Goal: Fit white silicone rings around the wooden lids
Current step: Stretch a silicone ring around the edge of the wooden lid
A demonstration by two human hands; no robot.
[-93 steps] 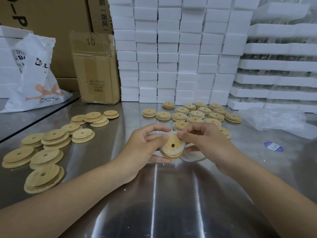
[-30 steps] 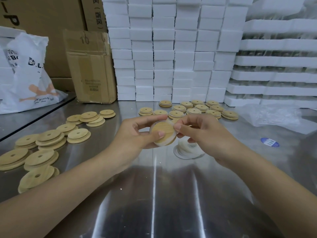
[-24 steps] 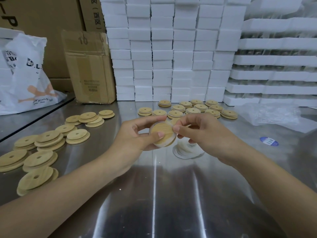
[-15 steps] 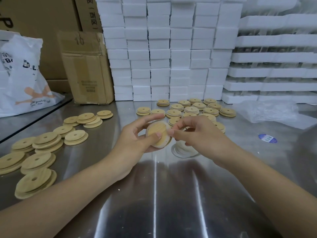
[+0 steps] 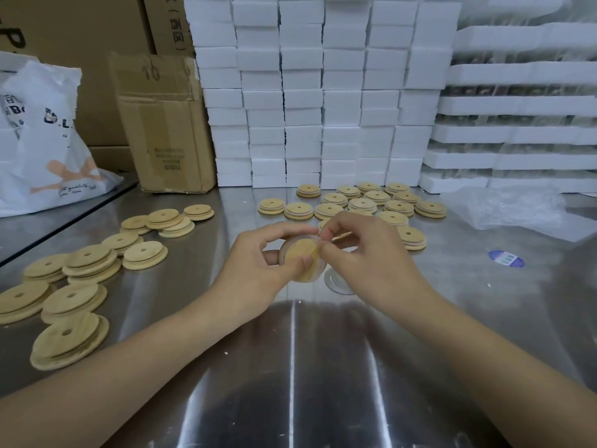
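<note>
A person's left grip [image 5: 255,266] curls around a wooden lid [image 5: 302,258] held just above a steel counter [image 5: 290,367], the thumb pressed on the lid's face. The right grip [image 5: 368,253] pinches the lid's upper right edge, where a white silicone ring [image 5: 320,273] shows as a pale band on the rim. Loose rings [image 5: 334,282] lie flat on the counter directly under the right grip. Bare lids [image 5: 87,263] are scattered in overlapping piles well to the left of the left grip, and a second batch of lids [image 5: 365,198] sits just beyond both grips. Behind that batch stand stacked white foam blocks [image 5: 323,92], with a cardboard box [image 5: 164,124] to their left. A blue sticker [image 5: 506,258] lies well to the right of the right grip.
</note>
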